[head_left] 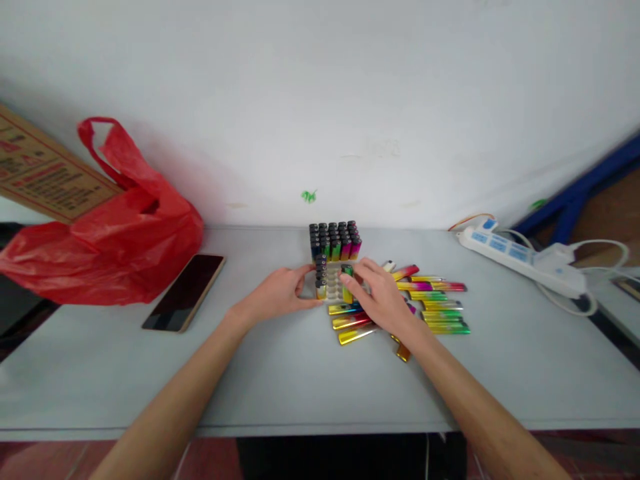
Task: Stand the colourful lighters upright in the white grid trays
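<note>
A pale slotted tray [333,283] lies mid-table, with a column of upright black-topped lighters [321,288] along its left side. My left hand [283,291] grips the tray's left edge, fingers closed on it. A green and yellow lighter [347,293] is upright at the tray's right side, pinched in the fingers of my right hand [379,291]. Behind the tray stands a block of upright lighters [335,241] in several rows. Loose shiny lighters [433,287] lie flat right of my right hand, and others [353,321] lie in front of the tray, partly under that hand.
On the left are a red plastic bag [125,233], a cardboard box [50,167] and a dark-screened phone [185,293]. A white power strip [523,260] with cables lies at the right. The wall rises behind the grey table [280,380].
</note>
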Available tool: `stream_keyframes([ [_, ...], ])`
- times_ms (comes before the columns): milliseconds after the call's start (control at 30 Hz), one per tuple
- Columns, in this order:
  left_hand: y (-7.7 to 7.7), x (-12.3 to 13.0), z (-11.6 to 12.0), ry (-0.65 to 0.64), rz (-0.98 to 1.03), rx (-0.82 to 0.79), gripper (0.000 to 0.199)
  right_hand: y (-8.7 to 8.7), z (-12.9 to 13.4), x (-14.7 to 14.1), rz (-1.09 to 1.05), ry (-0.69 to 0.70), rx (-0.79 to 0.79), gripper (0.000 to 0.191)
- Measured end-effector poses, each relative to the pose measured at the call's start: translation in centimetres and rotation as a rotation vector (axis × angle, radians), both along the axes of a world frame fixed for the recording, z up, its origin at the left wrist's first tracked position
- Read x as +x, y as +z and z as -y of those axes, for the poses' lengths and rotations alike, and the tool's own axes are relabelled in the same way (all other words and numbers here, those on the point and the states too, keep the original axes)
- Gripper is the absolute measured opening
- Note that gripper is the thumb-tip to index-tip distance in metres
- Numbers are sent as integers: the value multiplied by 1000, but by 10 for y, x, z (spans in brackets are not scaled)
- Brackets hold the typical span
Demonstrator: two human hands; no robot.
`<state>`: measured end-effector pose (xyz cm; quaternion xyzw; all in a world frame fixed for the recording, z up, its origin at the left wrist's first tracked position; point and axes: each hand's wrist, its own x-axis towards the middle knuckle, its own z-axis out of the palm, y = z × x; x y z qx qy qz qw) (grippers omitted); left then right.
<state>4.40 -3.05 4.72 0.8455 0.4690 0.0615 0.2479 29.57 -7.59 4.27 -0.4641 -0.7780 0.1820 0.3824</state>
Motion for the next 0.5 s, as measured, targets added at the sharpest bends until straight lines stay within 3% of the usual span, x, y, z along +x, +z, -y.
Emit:
stream_keyframes([
  [100,1,1,0,-2,13,-2,62,-5,-8,-1,32,-51,-68,43],
  [200,1,1,1,-6,7,0,60,-12,-18,-3,82,-80,-24,37],
  [500,-1,1,1,-3,-7,10,64,-18,-30,-9,309,10,96,21],
])
